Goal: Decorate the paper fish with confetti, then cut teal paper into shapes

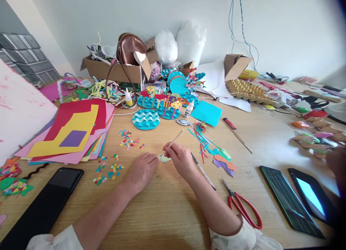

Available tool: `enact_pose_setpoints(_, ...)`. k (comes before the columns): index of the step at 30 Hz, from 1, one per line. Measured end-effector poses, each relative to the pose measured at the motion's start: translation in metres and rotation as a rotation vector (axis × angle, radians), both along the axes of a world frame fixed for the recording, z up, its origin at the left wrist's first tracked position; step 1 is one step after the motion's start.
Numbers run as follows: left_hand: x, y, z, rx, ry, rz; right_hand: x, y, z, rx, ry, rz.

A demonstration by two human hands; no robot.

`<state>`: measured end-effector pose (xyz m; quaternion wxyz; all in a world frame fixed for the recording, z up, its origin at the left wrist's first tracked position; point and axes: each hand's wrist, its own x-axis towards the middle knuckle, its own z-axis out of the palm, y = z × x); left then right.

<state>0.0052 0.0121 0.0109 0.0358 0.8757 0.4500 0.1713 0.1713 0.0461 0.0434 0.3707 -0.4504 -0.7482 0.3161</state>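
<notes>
My right hand [181, 159] pinches a thin wooden stick [177, 136], which slants up and away from the fingers. Its lower end is at a small pale green paper fish [163, 158] on the table. The fingertips of my left hand [142, 171] are closed together at the fish's left edge, holding it against the wood. To the left lie loose paper dots [115, 169] and small paper triangles [132, 143]. A pen [203, 170] lies just right of my right hand, and red-handled scissors [242, 205] are near my right forearm.
Coloured paper sheets [72, 134] are stacked at left, above a black phone [58, 196]. Blue wavy discs [146, 119], a glue bottle [188, 109] and a blue sheet [207, 113] stand ahead. Paper strips [208, 143] and a dark tablet [290, 199] are at right. Boxes line the wall.
</notes>
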Motion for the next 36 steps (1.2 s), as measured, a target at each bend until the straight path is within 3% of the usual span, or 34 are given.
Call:
enact_pose_setpoints(11,0.0,0.0,0.0,-0.022,-0.046,-0.004,-0.002,0.001,-0.001,-0.027,0.056,-0.042)
enact_pose_setpoints(21,0.001,0.0,0.0,0.006,-0.032,0.006,0.003,0.01,-0.011,-0.198,0.377,-0.137)
enact_pose_setpoints(27,0.0,0.0,0.002,-0.024,-0.034,-0.003,0.01,0.01,-0.008,-0.154,0.443,-0.195)
enact_pose_setpoints(36,0.002,0.0,0.007,-0.095,-0.065,0.048,0.013,0.007,-0.009,-0.099,0.364,-0.196)
